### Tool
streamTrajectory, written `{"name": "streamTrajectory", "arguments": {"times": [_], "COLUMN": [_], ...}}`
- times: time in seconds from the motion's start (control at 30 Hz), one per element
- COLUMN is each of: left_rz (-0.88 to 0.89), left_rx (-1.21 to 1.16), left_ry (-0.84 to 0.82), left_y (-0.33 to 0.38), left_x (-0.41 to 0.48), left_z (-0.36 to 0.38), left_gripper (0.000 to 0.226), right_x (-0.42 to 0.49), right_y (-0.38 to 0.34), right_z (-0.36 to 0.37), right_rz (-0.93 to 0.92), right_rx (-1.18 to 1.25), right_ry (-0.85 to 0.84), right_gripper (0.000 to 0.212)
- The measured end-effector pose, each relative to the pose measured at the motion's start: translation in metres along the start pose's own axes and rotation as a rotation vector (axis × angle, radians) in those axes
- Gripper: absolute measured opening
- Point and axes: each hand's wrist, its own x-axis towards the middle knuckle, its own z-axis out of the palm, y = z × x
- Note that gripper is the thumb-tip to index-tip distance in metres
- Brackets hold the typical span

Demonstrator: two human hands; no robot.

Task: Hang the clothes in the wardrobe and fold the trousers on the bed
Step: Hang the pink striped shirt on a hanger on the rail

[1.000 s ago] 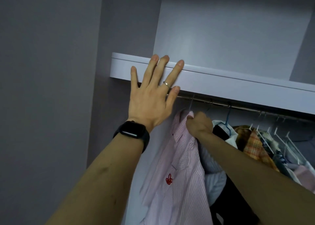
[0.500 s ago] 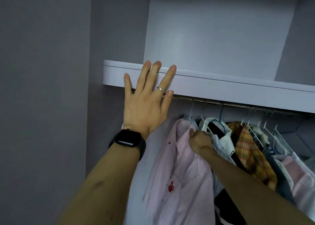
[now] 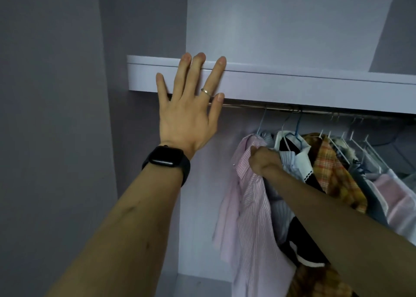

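Observation:
A pink striped shirt (image 3: 254,209) hangs on a hanger from the metal rail (image 3: 281,109) at the left end of the row of clothes. My right hand (image 3: 264,160) grips the shirt at its collar, fingers curled into the fabric. My left hand (image 3: 190,112), with a ring and a black watch at the wrist, lies flat with straight fingers against the front edge of the wardrobe shelf (image 3: 292,85). No trousers or bed are in view.
To the right on the rail hang a white-collared dark garment (image 3: 299,161), an orange plaid shirt (image 3: 333,172) and pale pink clothes (image 3: 396,195) on white hangers. The wardrobe's side wall (image 3: 56,139) stands at the left. The wardrobe floor (image 3: 202,285) shows below.
My right hand has slid down from the hanger's top to the shirt collar. The view has tilted, so the shelf and left hand sit a little differently in frame; the left hand stays on the shelf edge.

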Motion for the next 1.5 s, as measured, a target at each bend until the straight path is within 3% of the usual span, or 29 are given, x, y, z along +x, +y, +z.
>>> {"name": "streamTrajectory", "arguments": {"times": [0.2,0.27,0.5,0.67,0.77,0.9,1.13,1.27,1.5], "left_rz": [-0.028,-0.047,-0.217,-0.433,-0.445,-0.389,-0.217,-0.131,0.292], "left_rx": [-0.017,-0.019,-0.127,-0.256,-0.253,-0.295,-0.512,-0.722,-1.045], "left_ry": [-0.081,-0.134,-0.516,-0.688,-0.84,-0.916,-1.004,-1.158,-1.269], "left_y": [0.003,0.0,0.033,0.074,0.091,0.11,0.173,0.211,0.301], "left_x": [-0.008,-0.013,-0.002,-0.065,-0.107,-0.141,-0.182,-0.195,-0.197], "left_z": [-0.007,-0.006,-0.064,-0.116,-0.134,-0.145,-0.133,-0.104,-0.073], "left_gripper": [0.057,0.058,0.083,0.074,0.068,0.064,0.062,0.06,0.057], "right_x": [-0.021,-0.036,-0.138,-0.222,-0.269,-0.321,-0.38,-0.398,-0.46], "right_y": [0.005,0.007,0.027,0.062,0.083,0.118,0.173,0.196,0.235], "right_z": [-0.025,-0.032,-0.131,-0.186,-0.196,-0.187,-0.161,-0.149,-0.164], "right_rz": [0.054,0.02,0.004,-0.026,-0.089,-0.094,0.117,0.312,0.622], "right_rx": [0.148,0.207,0.615,0.836,0.86,0.835,0.741,0.638,0.355], "right_ry": [-0.212,-0.212,-0.238,-0.172,-0.122,-0.036,-0.041,-0.027,0.175], "right_gripper": [0.065,0.068,0.04,0.03,0.027,0.022,0.029,0.026,0.025]}}
